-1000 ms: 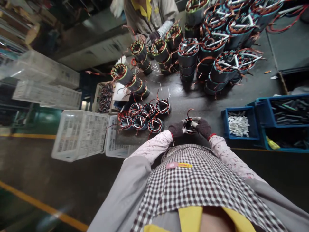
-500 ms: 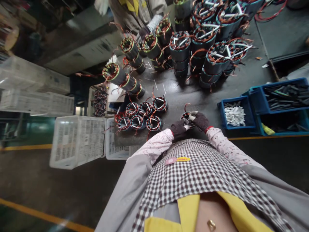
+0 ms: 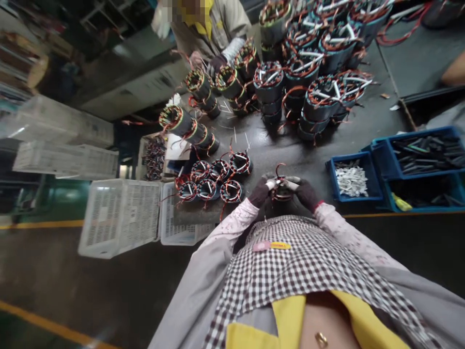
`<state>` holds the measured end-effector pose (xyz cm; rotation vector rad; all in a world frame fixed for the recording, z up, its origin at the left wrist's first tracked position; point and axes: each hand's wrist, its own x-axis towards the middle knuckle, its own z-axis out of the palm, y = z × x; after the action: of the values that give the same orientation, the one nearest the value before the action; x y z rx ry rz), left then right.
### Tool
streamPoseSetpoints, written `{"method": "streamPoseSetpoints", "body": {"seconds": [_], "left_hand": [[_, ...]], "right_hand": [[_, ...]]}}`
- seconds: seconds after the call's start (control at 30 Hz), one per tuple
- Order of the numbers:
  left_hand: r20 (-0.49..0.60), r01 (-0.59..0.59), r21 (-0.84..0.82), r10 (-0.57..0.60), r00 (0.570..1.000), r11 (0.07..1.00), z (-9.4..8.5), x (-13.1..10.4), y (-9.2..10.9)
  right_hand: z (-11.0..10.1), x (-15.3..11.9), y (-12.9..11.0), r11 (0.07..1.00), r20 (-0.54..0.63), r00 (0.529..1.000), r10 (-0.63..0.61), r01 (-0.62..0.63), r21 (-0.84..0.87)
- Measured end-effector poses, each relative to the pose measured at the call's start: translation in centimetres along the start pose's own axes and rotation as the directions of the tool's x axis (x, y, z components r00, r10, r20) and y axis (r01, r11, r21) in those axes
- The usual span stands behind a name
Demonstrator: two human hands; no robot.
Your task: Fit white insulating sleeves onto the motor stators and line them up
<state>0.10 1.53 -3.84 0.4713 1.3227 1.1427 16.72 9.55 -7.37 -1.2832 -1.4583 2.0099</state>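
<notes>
In dark gloves with pale fingertips, both my hands are at a small wire-wound ring (image 3: 281, 194) by the table's near edge. My left hand (image 3: 262, 190) grips its left side, fingers closed at the upper rim. My right hand (image 3: 301, 190) is closed on the right side, its fingertips reaching over the top. A reddish wire loop sticks up from the ring's far side. To the left stand several similar wound rings (image 3: 231, 192) with orange wires and white strips. What the fingertips pinch is too small to make out.
Tall stacks of wound cylinders (image 3: 271, 92) stand at the back. Blue bins hold white pieces (image 3: 351, 180) and black tubes (image 3: 430, 150) at the right. White crates (image 3: 121, 215) are at the left. Across the table a person's gloved hand (image 3: 217, 65) is near a stack.
My left hand has moved up to the ring's upper left rim, and my right hand has shifted slightly lower. The view has tilted, showing more of the person opposite. A bare arm appears at the right edge.
</notes>
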Motion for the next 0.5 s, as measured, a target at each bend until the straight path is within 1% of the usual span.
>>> {"method": "streamPoseSetpoints", "body": {"seconds": [0.03, 0.1, 0.13, 0.2, 0.27, 0.33, 0.37, 0.4, 0.43, 0.47, 0.5], "left_hand": [[-0.024, 0.044, -0.023, -0.045, 0.999, 0.999, -0.8, 0.0, -0.1], [-0.013, 0.126, -0.062, -0.127, 0.992, 0.99, -1.5, 0.0, -0.5], [-0.001, 0.141, -0.077, -0.142, 0.99, 0.987, -1.4, 0.1, -0.9], [0.012, 0.122, -0.1, -0.121, 0.993, 0.988, -0.4, 0.5, -1.4], [0.038, 0.101, -0.124, -0.097, 0.995, 0.987, 0.9, 0.8, -1.7], [0.085, 0.092, -0.143, -0.081, 0.993, 0.985, 1.5, 0.9, -1.7], [0.107, 0.077, -0.132, -0.062, 0.992, 0.988, 1.5, 0.8, -1.6], [0.113, 0.041, -0.09, -0.031, 0.993, 0.995, 1.3, 0.5, -1.5], [0.097, -0.013, -0.001, 0.013, 0.995, 1.0, 1.0, 0.2, -1.4], [0.069, -0.075, 0.147, 0.065, 0.995, 0.986, 0.6, -0.2, -1.4], [0.057, -0.127, 0.346, 0.115, 0.992, 0.93, 0.2, -0.6, -1.4]], "right_hand": [[-0.5, -0.4, -0.6, 0.998, 0.012, 1.0, 0.011, -0.012, 0.066], [-1.0, -1.0, -1.8, 0.992, 0.038, 0.999, 0.011, -0.016, 0.129], [-0.9, -1.2, -2.4, 0.994, 0.053, 0.999, 0.0, -0.006, 0.113], [-0.2, -1.2, -3.5, 0.999, 0.083, 0.996, -0.02, 0.016, 0.049], [0.5, -1.0, -4.2, 0.999, 0.059, 0.998, -0.036, 0.036, -0.01], [0.2, -0.6, -4.2, 0.995, -0.05, 0.996, -0.073, 0.069, -0.074], [-0.5, -0.5, -4.0, 0.99, -0.125, 0.987, -0.101, 0.087, -0.111], [-1.7, -0.5, -3.7, 0.983, -0.217, 0.968, -0.129, 0.096, -0.155], [-3.3, -0.6, -3.4, 0.973, -0.322, 0.934, -0.154, 0.088, -0.211], [-5.2, -0.8, -3.1, 0.957, -0.417, 0.892, -0.176, 0.057, -0.284], [-7.3, -1.1, -2.8, 0.93, -0.49, 0.852, -0.186, -0.008, -0.366]]}}
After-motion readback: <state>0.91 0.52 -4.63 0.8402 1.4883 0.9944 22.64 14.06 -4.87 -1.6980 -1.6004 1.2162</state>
